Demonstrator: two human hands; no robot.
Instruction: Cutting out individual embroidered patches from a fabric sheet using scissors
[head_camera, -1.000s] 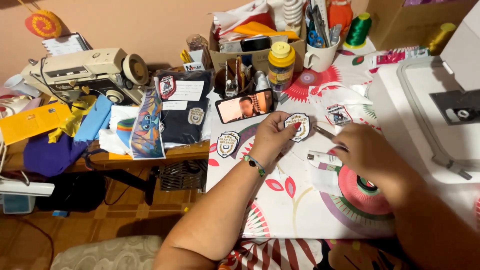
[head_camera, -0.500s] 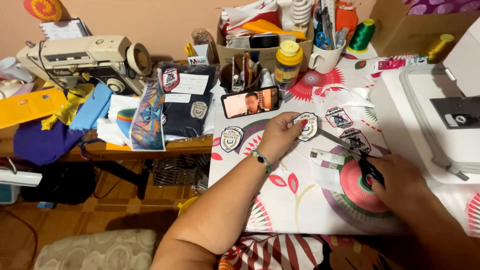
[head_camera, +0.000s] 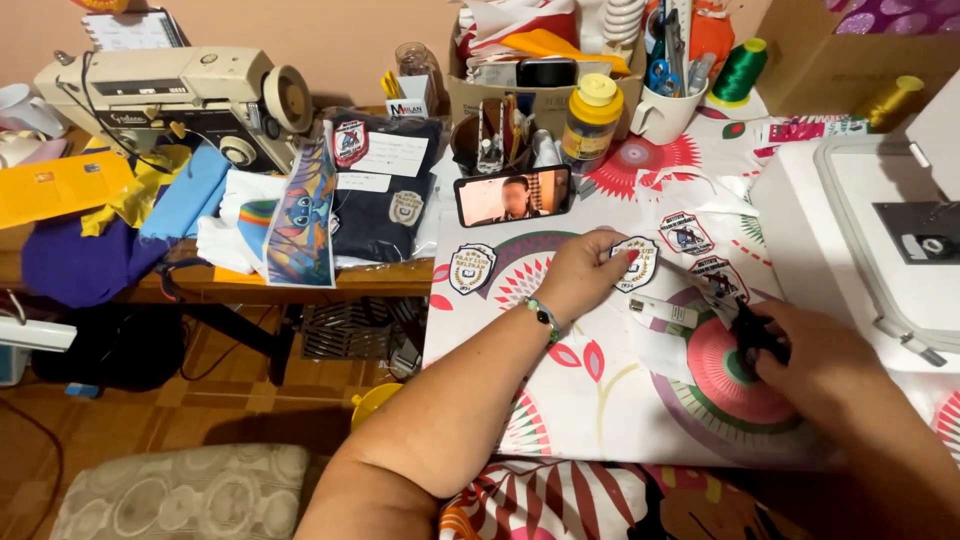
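Since the earlier frame the right hand (head_camera: 815, 355) has drawn back toward the person, closed around the black handles of a pair of scissors (head_camera: 752, 330) whose blades reach up toward two shield patches (head_camera: 700, 255). The left hand (head_camera: 585, 275) lies flat with fingertips pressing a round-edged badge patch (head_camera: 637, 262) onto the flowered table (head_camera: 600, 400). Another shield patch (head_camera: 472, 268) lies near, below a propped phone (head_camera: 513, 195).
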